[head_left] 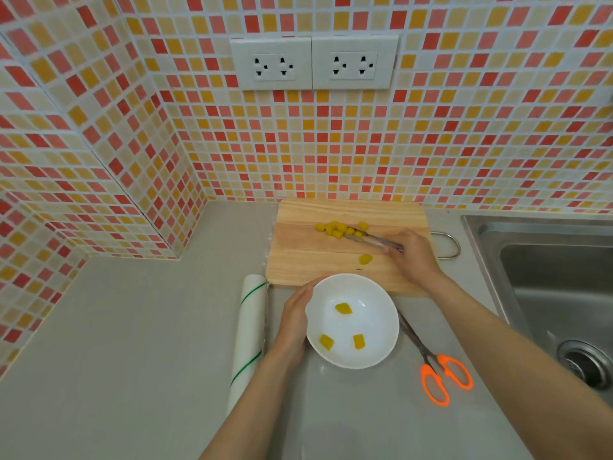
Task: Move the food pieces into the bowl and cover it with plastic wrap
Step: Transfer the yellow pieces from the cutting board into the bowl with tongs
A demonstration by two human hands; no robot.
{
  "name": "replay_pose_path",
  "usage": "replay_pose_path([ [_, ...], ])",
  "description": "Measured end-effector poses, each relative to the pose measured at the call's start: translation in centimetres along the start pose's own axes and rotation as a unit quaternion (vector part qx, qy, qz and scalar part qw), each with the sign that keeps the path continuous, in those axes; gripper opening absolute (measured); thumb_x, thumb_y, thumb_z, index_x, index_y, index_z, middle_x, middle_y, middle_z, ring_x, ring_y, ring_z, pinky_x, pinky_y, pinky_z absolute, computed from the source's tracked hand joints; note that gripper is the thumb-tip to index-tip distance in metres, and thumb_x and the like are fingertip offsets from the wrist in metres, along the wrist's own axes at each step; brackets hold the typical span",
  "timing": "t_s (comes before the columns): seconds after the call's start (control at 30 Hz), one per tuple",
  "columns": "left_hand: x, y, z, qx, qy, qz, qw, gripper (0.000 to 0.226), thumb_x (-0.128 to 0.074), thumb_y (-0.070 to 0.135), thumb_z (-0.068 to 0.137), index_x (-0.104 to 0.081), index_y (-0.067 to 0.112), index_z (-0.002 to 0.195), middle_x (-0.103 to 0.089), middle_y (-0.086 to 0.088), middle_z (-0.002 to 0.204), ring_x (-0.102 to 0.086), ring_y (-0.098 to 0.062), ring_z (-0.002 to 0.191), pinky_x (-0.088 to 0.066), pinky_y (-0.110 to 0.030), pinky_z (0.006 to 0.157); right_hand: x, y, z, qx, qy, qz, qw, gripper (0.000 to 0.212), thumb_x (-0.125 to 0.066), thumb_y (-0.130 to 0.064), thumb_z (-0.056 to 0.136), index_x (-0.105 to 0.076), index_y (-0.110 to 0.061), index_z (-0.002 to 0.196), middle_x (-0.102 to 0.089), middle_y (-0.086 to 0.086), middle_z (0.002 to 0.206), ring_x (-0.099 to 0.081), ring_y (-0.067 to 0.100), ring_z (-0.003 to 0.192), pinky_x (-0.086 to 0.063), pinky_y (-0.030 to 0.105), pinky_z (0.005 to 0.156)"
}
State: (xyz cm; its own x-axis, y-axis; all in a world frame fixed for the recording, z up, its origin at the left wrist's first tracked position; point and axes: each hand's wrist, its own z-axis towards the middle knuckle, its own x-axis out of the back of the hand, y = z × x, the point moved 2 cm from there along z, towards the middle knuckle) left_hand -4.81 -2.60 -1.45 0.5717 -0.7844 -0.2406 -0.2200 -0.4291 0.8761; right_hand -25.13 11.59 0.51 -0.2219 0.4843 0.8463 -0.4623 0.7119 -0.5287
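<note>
— So, what are the fingers doing?
— Right hand pinches metal tongs, tips at the heap of yellow food pieces on the cutting board. Left hand lies with straight fingers against the white bowl.
— And the rest?
— Three pieces sit in the bowl; the plastic wrap roll lies just left, orange scissors to the right

Steel sink cut off at the right edge, metal tongs blurred with rear end hidden in the right hand, orange-handled scissors blade tips hidden behind the white bowl
</note>
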Motion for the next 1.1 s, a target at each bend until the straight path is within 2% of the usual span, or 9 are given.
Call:
replay_pose_path([
  [0.17, -0.1, 0.1, -0.1, -0.001, 0.000, -0.004, 1.000, 0.027, -0.050, 0.021, 0.091, -0.075, 0.022, 0.102, -0.073, -0.002, 0.110, -0.066, -0.023, 0.108, -0.050, -0.042, 0.097, 1.1, -0.8, -2.0, 0.020, 0.026, 0.045, 0.998, 0.023, -0.061, -0.007, 0.085, -0.069, -0.004, 0.106, -0.065, 0.024, 0.089, -0.059, 0.036, 0.086, -0.039, 0.035, 0.072],
  [0.3, -0.2, 0.1, 0.0, 0.004, 0.009, -0.008, 1.000, 0.025, -0.052, 0.021, 0.090, -0.075, 0.021, 0.101, -0.074, -0.002, 0.109, -0.066, -0.023, 0.107, -0.049, -0.043, 0.098, 2.9, -1.8, -5.4, 0.041, 0.041, 0.105, 0.993, 0.023, -0.063, -0.003, 0.083, -0.069, -0.003, 0.106, -0.066, 0.020, 0.088, -0.060, 0.030, 0.082, -0.042, 0.029, 0.074],
  [0.47, -0.2, 0.1, 0.0, 0.002, 0.011, -0.009, 1.000, 0.024, -0.053, 0.021, 0.090, -0.076, 0.024, 0.097, -0.075, 0.000, 0.104, -0.068, -0.022, 0.102, -0.052, -0.038, 0.091, 4.8, -3.1, -10.8, 0.106, 0.004, 0.124, 0.987, 0.025, -0.065, -0.001, 0.082, -0.069, -0.006, 0.106, -0.063, 0.006, 0.083, -0.058, 0.013, 0.075, -0.040, 0.004, 0.069],
  [0.63, -0.2, 0.2, -0.3, -0.001, -0.003, 0.005, 1.000, 0.026, -0.051, 0.024, 0.090, -0.075, 0.024, 0.100, -0.075, 0.001, 0.105, -0.069, -0.019, 0.098, -0.053, -0.034, 0.083, 5.4, -3.6, -13.8, 0.121, -0.077, 0.098, 0.985, 0.041, -0.068, -0.007, 0.080, -0.063, -0.022, 0.118, -0.056, 0.001, 0.083, -0.052, 0.001, 0.077, -0.038, 0.003, 0.070],
  [0.73, -0.2, 0.4, -0.4, 0.000, 0.009, 0.003, 1.000, 0.025, -0.051, 0.022, 0.090, -0.076, 0.024, 0.097, -0.075, 0.001, 0.103, -0.069, -0.019, 0.098, -0.053, -0.031, 0.078, 6.1, -3.3, -13.5, 0.115, -0.050, 0.086, 0.988, 0.041, -0.070, -0.008, 0.079, -0.063, -0.017, 0.118, -0.057, 0.002, 0.086, -0.050, 0.003, 0.074, -0.036, 0.002, 0.070],
  [0.83, -0.4, 0.6, -0.5, -0.001, 0.007, 0.004, 1.000, 0.028, -0.050, 0.021, 0.091, -0.072, 0.018, 0.107, -0.072, -0.005, 0.112, -0.065, -0.024, 0.107, -0.051, -0.039, 0.093, 6.3, -2.3, -12.3, 0.090, -0.002, 0.082, 0.993, 0.039, -0.070, -0.006, 0.078, -0.063, -0.009, 0.117, -0.056, 0.003, 0.086, -0.050, 0.008, 0.070, -0.037, 0.002, 0.070],
  [0.93, -0.4, 0.6, -0.5, 0.003, 0.015, -0.004, 1.000, 0.029, -0.050, 0.021, 0.090, -0.072, 0.016, 0.109, -0.071, -0.007, 0.115, -0.064, -0.026, 0.110, -0.047, -0.045, 0.100, 5.6, -0.7, -10.3, 0.022, 0.046, 0.047, 0.998, 0.037, -0.068, -0.005, 0.080, -0.062, -0.003, 0.116, -0.059, 0.015, 0.091, -0.055, 0.020, 0.075, -0.038, 0.010, 0.070],
  [1.0, -0.4, 0.6, -0.5, 0.005, 0.017, -0.005, 1.000, 0.028, -0.051, 0.022, 0.090, -0.073, 0.017, 0.107, -0.072, -0.006, 0.113, -0.064, -0.025, 0.109, -0.048, -0.044, 0.100, 4.5, 0.1, -8.9, -0.019, 0.033, 0.019, 0.999, 0.037, -0.066, -0.007, 0.082, -0.061, -0.002, 0.118, -0.060, 0.023, 0.096, -0.059, 0.033, 0.086, -0.043, 0.028, 0.079],
  [1.1, -0.4, 0.5, -0.4, 0.006, 0.017, -0.009, 1.000, 0.026, -0.052, 0.022, 0.089, -0.074, 0.020, 0.104, -0.073, -0.004, 0.110, -0.066, -0.023, 0.106, -0.050, -0.041, 0.096, 2.7, 0.4, -7.4, -0.031, 0.003, 0.012, 0.999, 0.037, -0.065, -0.008, 0.083, -0.060, -0.002, 0.119, -0.060, 0.025, 0.099, -0.059, 0.037, 0.094, -0.045, 0.038, 0.087],
])
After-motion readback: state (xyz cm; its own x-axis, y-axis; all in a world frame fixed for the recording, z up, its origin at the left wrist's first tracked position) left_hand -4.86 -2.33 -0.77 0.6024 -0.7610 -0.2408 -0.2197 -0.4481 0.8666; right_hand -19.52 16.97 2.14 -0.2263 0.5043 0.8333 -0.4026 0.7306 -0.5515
